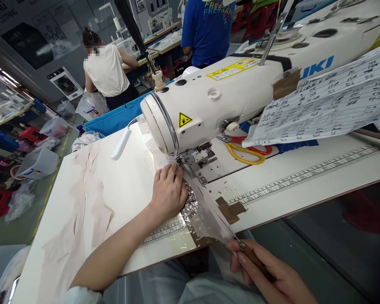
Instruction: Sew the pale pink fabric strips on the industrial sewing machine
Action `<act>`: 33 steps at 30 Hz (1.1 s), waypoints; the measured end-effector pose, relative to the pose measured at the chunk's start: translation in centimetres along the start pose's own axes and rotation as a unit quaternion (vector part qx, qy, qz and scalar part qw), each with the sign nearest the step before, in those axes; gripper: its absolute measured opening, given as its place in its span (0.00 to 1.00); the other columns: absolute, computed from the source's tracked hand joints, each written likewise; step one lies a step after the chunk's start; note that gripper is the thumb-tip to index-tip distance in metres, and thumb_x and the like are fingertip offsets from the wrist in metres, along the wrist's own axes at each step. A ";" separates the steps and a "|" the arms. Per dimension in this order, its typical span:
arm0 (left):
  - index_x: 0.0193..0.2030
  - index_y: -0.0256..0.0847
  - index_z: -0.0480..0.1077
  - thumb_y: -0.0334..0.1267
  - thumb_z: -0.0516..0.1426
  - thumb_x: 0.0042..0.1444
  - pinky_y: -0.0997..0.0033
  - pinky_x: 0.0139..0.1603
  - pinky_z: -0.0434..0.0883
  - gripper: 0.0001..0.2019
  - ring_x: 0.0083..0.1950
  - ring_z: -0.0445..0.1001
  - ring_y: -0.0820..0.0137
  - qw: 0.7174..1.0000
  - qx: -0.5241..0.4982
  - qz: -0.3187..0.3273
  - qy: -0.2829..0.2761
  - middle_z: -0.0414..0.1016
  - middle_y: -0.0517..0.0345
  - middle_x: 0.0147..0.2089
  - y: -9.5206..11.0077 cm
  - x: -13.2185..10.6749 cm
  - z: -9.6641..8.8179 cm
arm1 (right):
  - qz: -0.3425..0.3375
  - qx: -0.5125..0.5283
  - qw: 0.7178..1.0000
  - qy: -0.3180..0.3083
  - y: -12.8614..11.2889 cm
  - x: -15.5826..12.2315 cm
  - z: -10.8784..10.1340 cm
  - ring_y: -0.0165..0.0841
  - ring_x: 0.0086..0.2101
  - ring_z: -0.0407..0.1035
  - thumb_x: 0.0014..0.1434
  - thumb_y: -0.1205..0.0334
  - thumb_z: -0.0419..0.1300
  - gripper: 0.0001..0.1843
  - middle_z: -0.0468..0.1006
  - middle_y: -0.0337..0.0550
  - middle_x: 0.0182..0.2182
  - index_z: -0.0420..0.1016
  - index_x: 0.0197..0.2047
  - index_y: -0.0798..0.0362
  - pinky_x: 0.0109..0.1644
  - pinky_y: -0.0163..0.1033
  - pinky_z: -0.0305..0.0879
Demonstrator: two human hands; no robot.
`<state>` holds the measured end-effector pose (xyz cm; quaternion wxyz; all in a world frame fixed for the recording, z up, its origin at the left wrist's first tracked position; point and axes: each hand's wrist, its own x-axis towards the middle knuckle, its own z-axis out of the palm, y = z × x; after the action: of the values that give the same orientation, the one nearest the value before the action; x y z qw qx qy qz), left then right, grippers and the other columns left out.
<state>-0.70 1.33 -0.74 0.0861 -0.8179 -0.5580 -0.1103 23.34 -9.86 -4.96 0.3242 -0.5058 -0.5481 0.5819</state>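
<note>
Beyond the sewing machine (205,99), a bin (96,112) holds plastic (93,100).

Single head-worn view, looking forward and down from above the near edge of the tabletop (129,185), the frame rolled so that edge climbs toward the right. Close range: wearer's lap (205,289) and left forearm (114,249) come in at the bottom, sheer fabric (205,211) lies below center, sewing machine (193,114) looms from mid-frame to upper right. Wide field, reaching past the machine to a white-topped co-worker (107,71) and a blue-shirted one (205,33), both well back.
</note>
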 end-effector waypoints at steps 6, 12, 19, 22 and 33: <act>0.59 0.33 0.68 0.36 0.47 0.66 0.48 0.64 0.63 0.19 0.64 0.63 0.53 1.000 -0.011 0.023 0.005 0.69 0.42 0.60 0.5 -0.3 -0.2 | -0.008 -0.010 1.000 -0.017 -0.4 0.4 0.0 0.35 0.26 0.71 0.66 0.41 0.53 0.22 0.78 0.43 0.29 0.78 0.45 0.50 0.31 0.37 0.72; 0.58 0.33 0.69 0.35 0.49 0.64 0.49 0.65 0.62 0.19 0.63 0.64 0.53 0.998 -0.023 0.053 0.019 0.70 0.43 0.59 0.6 -0.4 -0.3 | -0.017 -0.010 1.000 -0.014 -1.1 1.0 0.6 0.34 0.25 0.72 0.67 0.43 0.53 0.20 0.79 0.43 0.29 0.77 0.40 0.50 0.32 0.36 0.73; 0.59 0.33 0.68 0.36 0.49 0.64 0.48 0.65 0.62 0.19 0.64 0.63 0.52 0.998 -0.010 0.056 0.017 0.70 0.43 0.59 0.6 -0.5 -0.1 | -0.013 -0.034 0.999 -0.019 -1.7 1.2 0.8 0.36 0.28 0.74 0.67 0.43 0.52 0.21 0.80 0.45 0.32 0.76 0.46 0.50 0.34 0.37 0.74; 0.59 0.33 0.68 0.36 0.49 0.64 0.49 0.65 0.62 0.20 0.64 0.62 0.52 0.998 -0.014 0.053 0.005 0.69 0.42 0.60 0.5 -0.4 -0.1 | -0.018 -0.042 0.999 -0.028 -2.0 1.2 0.4 0.36 0.29 0.75 0.67 0.42 0.53 0.22 0.80 0.45 0.31 0.77 0.46 0.50 0.34 0.36 0.75; 0.58 0.30 0.68 0.33 0.46 0.68 0.56 0.60 0.69 0.18 0.59 0.64 0.57 0.999 -0.045 0.006 -0.021 0.67 0.42 0.58 -0.4 0.2 -0.2 | -0.064 -0.185 0.969 0.147 -5.2 -1.1 -2.5 0.32 0.20 0.65 0.61 0.37 0.58 0.19 0.77 0.42 0.24 0.83 0.39 0.40 0.26 0.35 0.68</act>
<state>-0.98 1.57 -0.45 0.0380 -0.8264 -0.5492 -0.1181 25.09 -9.16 0.57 0.3381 -0.6013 -0.6238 0.3675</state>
